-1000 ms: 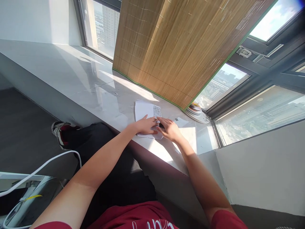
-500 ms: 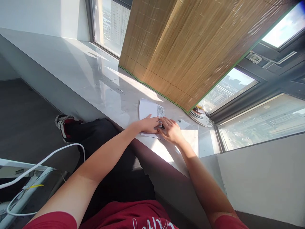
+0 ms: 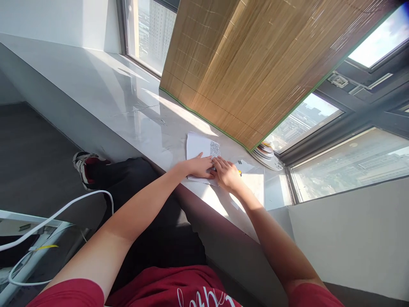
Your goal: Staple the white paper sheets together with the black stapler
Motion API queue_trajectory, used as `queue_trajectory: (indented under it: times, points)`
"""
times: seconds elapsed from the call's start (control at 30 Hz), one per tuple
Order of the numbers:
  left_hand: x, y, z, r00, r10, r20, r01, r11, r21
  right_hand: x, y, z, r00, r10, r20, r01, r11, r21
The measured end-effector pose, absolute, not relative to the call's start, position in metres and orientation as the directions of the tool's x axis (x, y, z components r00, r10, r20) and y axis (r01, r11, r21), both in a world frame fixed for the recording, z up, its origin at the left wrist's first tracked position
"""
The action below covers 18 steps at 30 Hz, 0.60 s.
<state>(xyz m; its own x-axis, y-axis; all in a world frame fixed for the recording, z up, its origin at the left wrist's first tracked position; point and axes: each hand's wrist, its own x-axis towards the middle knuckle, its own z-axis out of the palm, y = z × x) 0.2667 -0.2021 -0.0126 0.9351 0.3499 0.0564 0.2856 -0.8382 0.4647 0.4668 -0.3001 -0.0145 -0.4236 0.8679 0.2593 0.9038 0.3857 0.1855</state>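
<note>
White paper sheets [image 3: 196, 145], one with a dense printed patch [image 3: 215, 149], lie on the pale stone windowsill. My left hand [image 3: 202, 166] presses flat on the sheets, thumb spread away from the fingers. Close against its fingertips is my right hand [image 3: 226, 174], fingers bent and drawn together over the paper's right part. Whatever those fingers may hold is hidden beneath them. A small yellow and black object [image 3: 240, 172] peeks out beside the right hand; its kind is unclear, and I cannot tell whether the hand touches it.
A bamboo blind [image 3: 236, 72] hangs over the sill's back edge. Stacked round plates or discs [image 3: 267, 156] stand in the right corner by the window. More paper [image 3: 247, 166] lies right of my hands. A white cable [image 3: 64, 209] loops at lower left.
My right hand has shifted slightly left and closer to my left hand. The yellow and black object now shows beside it. My left hand and the sheets stay put.
</note>
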Motion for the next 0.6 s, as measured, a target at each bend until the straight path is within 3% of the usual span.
queue_trajectory:
  times: [0.23, 0.37, 0.47, 0.6]
  points:
    - [0.268, -0.198, -0.015, 0.952, 0.301, 0.050, 0.243, -0.848, 0.472, 0.462, -0.301, -0.011, -0.434, 0.879, 0.196, 0.888, 0.382, 0.256]
    - [0.268, -0.196, -0.018, 0.950, 0.308, 0.044, 0.257, -0.856, 0.448, 0.457, -0.303, -0.016, -0.420, 0.874, 0.245, 0.898, 0.362, 0.249]
    - [0.268, -0.196, -0.019, 0.950, 0.311, 0.031, 0.268, -0.861, 0.432, 0.456, -0.302, -0.016, -0.372, 0.871, 0.321, 0.927, 0.335, 0.165]
    - [0.267, -0.195, -0.019, 0.952, 0.305, 0.024, 0.267, -0.865, 0.424, 0.465, -0.303, -0.006, -0.262, 0.890, 0.372, 0.947, 0.311, -0.076]
